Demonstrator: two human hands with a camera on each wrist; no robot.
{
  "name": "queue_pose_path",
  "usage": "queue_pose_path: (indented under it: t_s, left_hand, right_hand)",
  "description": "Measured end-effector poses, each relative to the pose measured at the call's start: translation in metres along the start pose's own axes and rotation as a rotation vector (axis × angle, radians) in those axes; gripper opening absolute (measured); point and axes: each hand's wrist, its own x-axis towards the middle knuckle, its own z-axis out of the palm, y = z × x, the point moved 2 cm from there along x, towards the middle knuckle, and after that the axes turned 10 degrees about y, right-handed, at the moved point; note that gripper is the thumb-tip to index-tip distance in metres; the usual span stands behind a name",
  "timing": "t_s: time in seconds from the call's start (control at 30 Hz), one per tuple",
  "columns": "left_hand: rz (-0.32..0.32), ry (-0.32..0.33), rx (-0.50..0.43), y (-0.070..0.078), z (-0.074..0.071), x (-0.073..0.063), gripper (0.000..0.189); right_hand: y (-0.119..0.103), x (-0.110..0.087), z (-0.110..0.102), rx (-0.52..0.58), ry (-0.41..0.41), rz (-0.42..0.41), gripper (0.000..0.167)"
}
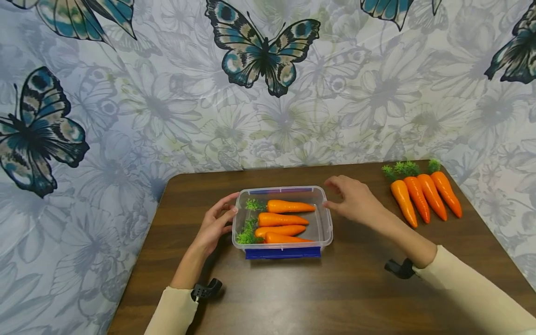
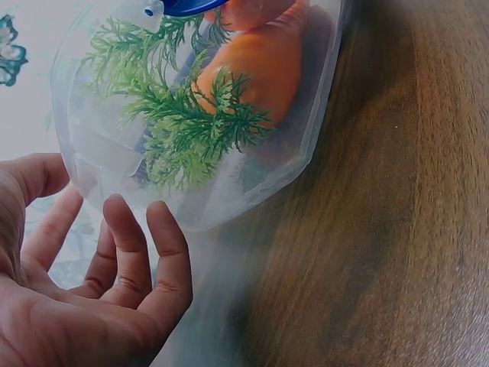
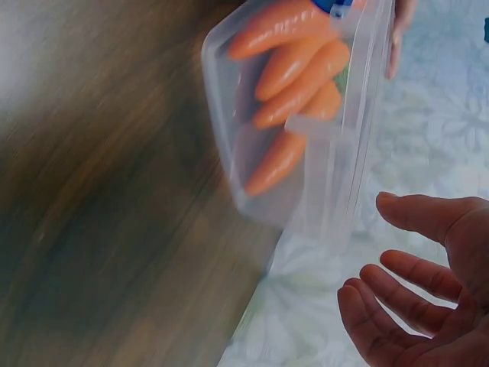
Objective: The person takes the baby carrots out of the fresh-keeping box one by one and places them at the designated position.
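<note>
Cream long sleeves (image 1: 473, 288) sit closest to camera, black wrist mount (image 1: 399, 269) on each of your arms. Your left hand (image 1: 213, 225) is at the left end of the clear plastic rectangular box (image 1: 328, 225): fingers loosely bent, not clenched, tips at the end wall; can't tell how firm the contact is. Your right hand (image 1: 353, 200) is released, thumb and fingers apart, just beside the box's right end. Box sits on the brown wood-grain table (image 1: 284, 293), dark-blue clip (image 1: 282, 253) facing you. Inside: four orange carrots (image 1: 284, 219), feathery green tops toward your left. Four loose orange carrots (image 1: 433, 197) lie side by side at the table's far right, tops pointing away from you.
</note>
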Motion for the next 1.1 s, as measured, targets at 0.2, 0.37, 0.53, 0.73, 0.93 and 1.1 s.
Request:
queue_pose_path:
  t_s: [0.2,0.37,0.53,0.73,0.93,1.1]
  left_hand:
    - [-0.001,0.003,-0.003,0.000,0.000,-0.001,0.049]
    - [-0.002,0.004,-0.004,0.001,0.000,-0.002,0.049]
    - [0.002,0.002,-0.009,0.002,0.001,-0.003,0.049]
    - [0.003,0.003,-0.007,0.003,0.001,-0.003,0.049]
    - [0.002,0.004,-0.006,0.003,0.001,-0.003,0.048]
    - [0.003,0.004,-0.009,0.004,0.001,-0.004,0.048]
  right_hand:
    - [-0.023,0.004,0.018,0.077,-0.072,-0.057,0.043]
    - [-0.044,0.008,0.032,0.144,-0.158,-0.074,0.045]
    - [-0.060,0.012,0.043,0.207,-0.240,-0.117,0.044]
    - [-0.072,0.016,0.056,0.263,-0.320,-0.143,0.044]
    - [-0.082,0.022,0.066,0.258,-0.436,-0.172,0.047]
    - [-0.088,0.026,0.075,0.277,-0.519,-0.152,0.046]
